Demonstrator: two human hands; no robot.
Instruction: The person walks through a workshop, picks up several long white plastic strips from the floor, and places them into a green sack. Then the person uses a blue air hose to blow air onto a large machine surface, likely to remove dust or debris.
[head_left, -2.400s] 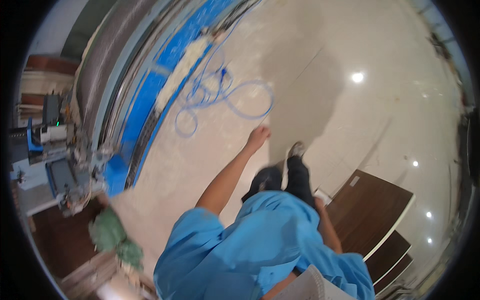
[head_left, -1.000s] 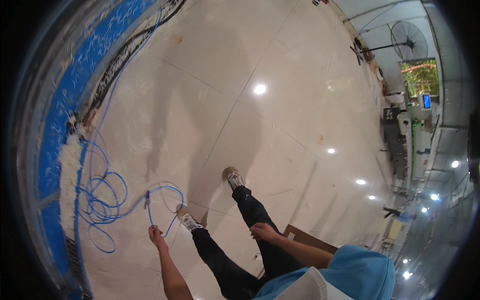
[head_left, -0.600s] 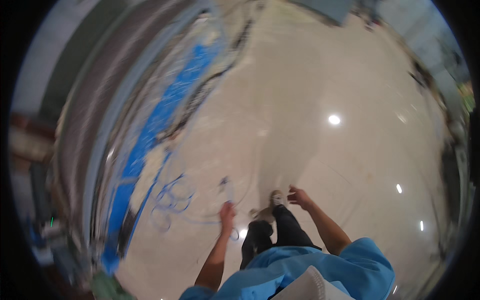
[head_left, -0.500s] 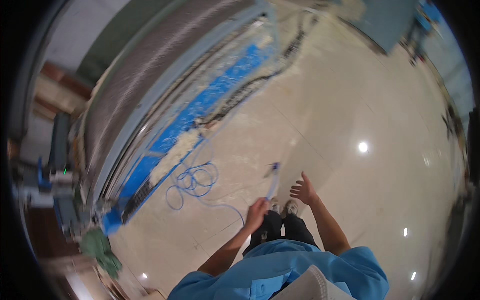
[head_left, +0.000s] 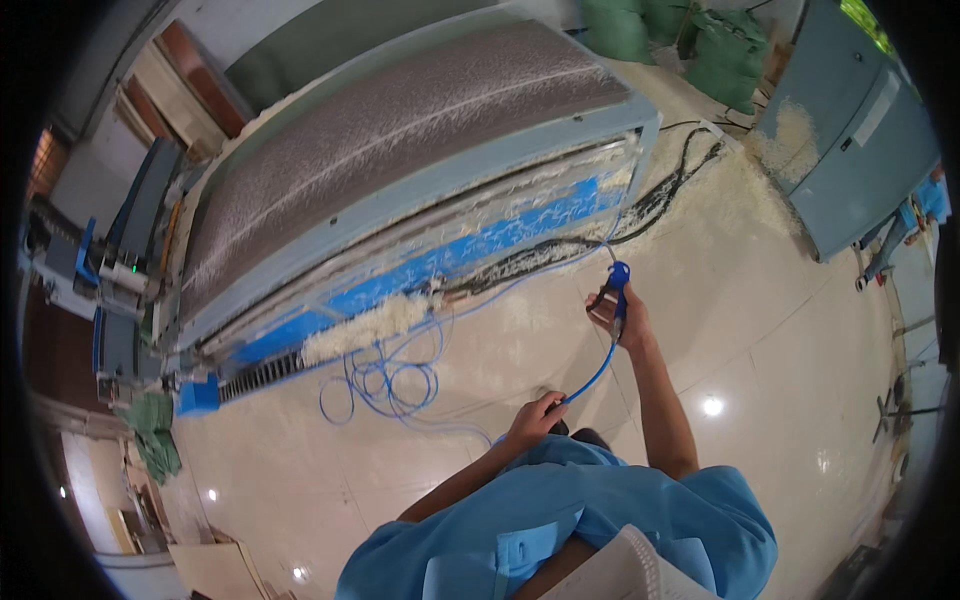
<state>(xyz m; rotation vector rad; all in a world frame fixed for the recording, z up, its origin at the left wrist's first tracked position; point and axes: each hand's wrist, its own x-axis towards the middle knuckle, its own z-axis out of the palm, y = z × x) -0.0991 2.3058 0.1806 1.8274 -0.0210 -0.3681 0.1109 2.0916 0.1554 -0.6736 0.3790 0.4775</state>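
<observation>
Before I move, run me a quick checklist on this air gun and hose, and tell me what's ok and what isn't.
1. Gun in hand: ok. The right hand holds the blue air gun.
2. Hose held: ok. The left hand grips the blue hose below the gun.
3. Nozzle away from your body: ok. It points forward, away from you.
4. Slack tidy: not ok. Overlapping hose loops lie on the floor beside the machine.
5. Trigger released: cannot tell.
6. Other person apart from the gun: ok. They are at the far right edge.
</observation>
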